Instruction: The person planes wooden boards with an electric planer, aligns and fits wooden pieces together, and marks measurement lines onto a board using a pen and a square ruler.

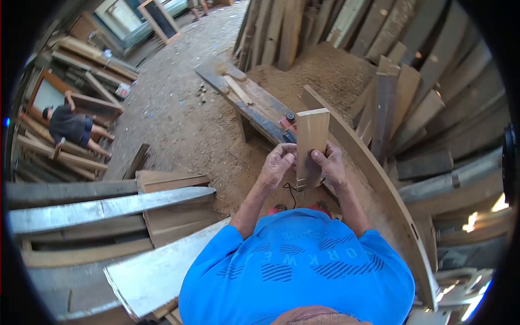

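A short, flat wooden board stands nearly upright in front of my chest, its pale sawn end at the top. My right hand grips its right edge, with the thumb pressed on the broad face. At the left edge my left hand is closed, thumb and fingers together; what it pinches, if anything, is hidden. Just behind the board, a red power tool with a black knob sits on a low wooden bench, partly covered. A dark cord hangs below the board.
A long plank runs along my right side. Many boards lean at the back right over a sawdust heap. Stacked timber and a white panel lie at my left. Another person is by lumber at the far left.
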### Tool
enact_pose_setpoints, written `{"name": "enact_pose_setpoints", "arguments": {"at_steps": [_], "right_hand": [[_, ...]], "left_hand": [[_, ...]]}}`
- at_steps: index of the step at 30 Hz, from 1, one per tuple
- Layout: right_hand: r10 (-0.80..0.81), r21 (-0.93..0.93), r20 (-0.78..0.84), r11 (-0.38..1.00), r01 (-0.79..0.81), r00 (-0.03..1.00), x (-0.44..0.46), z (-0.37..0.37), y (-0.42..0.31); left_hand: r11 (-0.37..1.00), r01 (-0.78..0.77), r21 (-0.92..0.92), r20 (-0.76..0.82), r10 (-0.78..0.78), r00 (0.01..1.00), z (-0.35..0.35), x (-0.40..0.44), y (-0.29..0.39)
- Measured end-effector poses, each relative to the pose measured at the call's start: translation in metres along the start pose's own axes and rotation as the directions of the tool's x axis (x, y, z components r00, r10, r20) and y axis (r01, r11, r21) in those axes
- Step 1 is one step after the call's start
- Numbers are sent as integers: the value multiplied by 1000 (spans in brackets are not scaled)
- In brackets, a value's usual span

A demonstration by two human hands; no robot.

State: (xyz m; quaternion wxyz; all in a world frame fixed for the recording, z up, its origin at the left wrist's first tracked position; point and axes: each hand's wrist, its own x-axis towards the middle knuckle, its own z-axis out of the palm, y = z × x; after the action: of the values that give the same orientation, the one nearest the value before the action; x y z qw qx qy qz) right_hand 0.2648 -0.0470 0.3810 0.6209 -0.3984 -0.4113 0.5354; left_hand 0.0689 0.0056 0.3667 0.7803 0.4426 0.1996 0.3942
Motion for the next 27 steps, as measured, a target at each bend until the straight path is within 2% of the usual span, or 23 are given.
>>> {"name": "enact_pose_setpoints", "arguments": {"at_steps": [4,7,8,10,13,19,22,25,27], "right_hand": [[-15,-116,-94,993,4,995,-35,8,10],[-73,-155,-173,987,46,982,-62,12,15],[-81,-150,-204,987,50,976,-70,10,14],[-94,-174,-265,984,49,960,-87,3,10],[-108,-216,-348,976,33,931,-112,-6,4],[-116,-174,-495,984,32,861,-167,-29,-8],[-95,-195,-566,981,-21,819,-204,-46,-25],[-18,-113,-593,992,-61,805,-261,-88,-39],[50,-12,-603,997,-72,796,-312,-124,-41]], "left_hand": [[957,-52,286,88,28,996,12,2,15],[886,-117,448,167,45,985,27,4,23],[881,-139,453,218,42,975,30,5,19],[871,-187,454,321,36,947,38,6,9],[876,-264,403,376,105,921,57,10,-10],[923,-182,338,498,-12,867,103,9,-42],[956,9,293,482,-156,862,142,3,-57],[980,49,192,475,-136,870,188,5,-86],[978,183,101,406,-208,890,216,10,-124]]}}
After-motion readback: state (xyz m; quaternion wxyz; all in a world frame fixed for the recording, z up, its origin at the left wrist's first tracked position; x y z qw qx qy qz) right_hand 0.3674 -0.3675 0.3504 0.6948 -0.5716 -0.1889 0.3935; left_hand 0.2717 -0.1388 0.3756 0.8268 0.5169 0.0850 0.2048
